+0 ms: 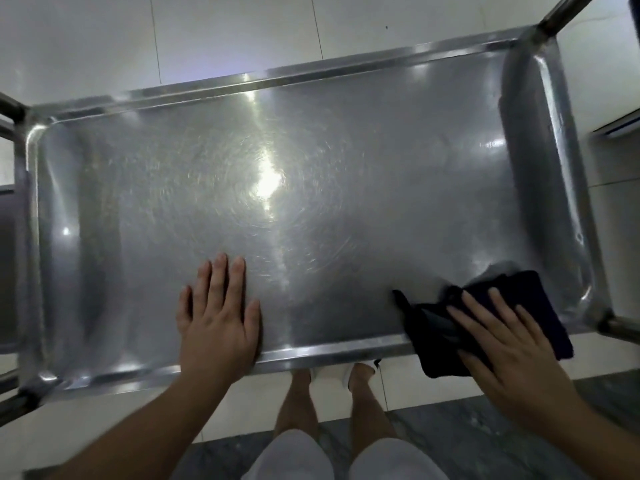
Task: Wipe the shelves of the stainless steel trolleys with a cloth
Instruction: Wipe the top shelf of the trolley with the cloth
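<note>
One steel trolley shelf (346,188) with a raised rim holds one dark cloth (485,320) at its near right corner, draped over the front edge. The right hand (509,344) presses it flat, fingers spread. The left hand (218,317) lies flat on the shelf, fingers straight and together

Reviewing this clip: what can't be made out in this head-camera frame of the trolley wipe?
- Lower shelves: hidden beneath the top shelf.
- Shelf surface under the cloth: covered by the cloth and the right hand pressing flat on it.
- Shelf under the left hand: covered by the palm.
- Trolley posts: cut off by the frame edges.
- Cleanliness of the shelf centre: washed out by glare.
</note>
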Demonstrator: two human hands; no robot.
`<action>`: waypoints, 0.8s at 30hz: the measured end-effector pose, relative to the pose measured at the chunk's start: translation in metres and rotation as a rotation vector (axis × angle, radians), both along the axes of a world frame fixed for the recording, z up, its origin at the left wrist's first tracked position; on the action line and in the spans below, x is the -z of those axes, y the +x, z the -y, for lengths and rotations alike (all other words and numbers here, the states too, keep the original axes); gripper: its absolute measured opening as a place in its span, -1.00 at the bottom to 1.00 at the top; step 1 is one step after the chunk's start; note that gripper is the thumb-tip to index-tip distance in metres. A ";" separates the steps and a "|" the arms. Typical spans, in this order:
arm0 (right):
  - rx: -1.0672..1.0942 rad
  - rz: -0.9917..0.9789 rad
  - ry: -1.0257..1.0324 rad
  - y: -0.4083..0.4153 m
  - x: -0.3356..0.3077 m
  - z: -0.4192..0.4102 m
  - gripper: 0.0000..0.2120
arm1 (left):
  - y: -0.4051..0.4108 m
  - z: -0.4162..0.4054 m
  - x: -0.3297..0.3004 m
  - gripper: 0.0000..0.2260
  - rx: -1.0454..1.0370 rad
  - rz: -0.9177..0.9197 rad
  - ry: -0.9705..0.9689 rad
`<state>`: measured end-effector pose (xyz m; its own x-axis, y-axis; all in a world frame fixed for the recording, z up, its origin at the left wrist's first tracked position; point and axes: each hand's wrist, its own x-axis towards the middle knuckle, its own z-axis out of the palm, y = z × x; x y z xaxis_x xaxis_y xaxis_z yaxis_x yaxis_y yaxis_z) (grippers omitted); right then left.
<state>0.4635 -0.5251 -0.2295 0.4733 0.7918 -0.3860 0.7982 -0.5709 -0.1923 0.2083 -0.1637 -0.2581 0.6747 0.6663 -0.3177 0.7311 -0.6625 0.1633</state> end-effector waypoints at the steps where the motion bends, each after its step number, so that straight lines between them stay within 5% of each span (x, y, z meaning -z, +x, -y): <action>1: -0.006 0.003 -0.005 0.000 0.001 -0.007 -0.43 | -0.001 0.000 0.001 -0.40 0.000 0.004 0.004; 15: 0.456 0.109 0.178 0.245 0.013 -0.334 -0.37 | 0.001 -0.002 0.010 -0.41 0.035 0.029 0.063; 19: 0.337 0.101 0.173 0.210 0.011 -0.325 -0.37 | 0.002 -0.002 0.011 -0.41 0.020 0.027 0.057; 24: 0.114 0.066 0.110 0.060 0.005 -0.208 -0.40 | 0.002 0.000 0.010 -0.42 0.015 0.039 0.044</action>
<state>0.5233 -0.3171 -0.2343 0.5841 0.7671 -0.2652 0.7423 -0.6370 -0.2077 0.2103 -0.1633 -0.2680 0.6958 0.6690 -0.2613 0.7149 -0.6802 0.1622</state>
